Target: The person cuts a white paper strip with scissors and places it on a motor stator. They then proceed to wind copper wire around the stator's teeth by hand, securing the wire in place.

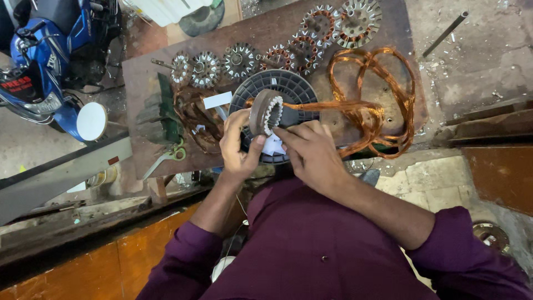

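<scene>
Two hands pinch it: stator core [265,111] gripped at the rim by left hand [237,145], right hand [311,151] fingertips pressed on white slot paper [273,145] — heavy, stiff steel, though the paper is judged flimsy.

Probably a motor-rewinding workshop: wound stators [240,60], copper wire coils [383,100], worn workbench [266,33].

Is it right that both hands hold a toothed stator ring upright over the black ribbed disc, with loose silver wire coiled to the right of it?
Not quite: the head view shows the loose wire is copper-coloured, not silver. The rest stands: left hand and right hand hold the stator ring upright over the black ribbed disc.
</scene>
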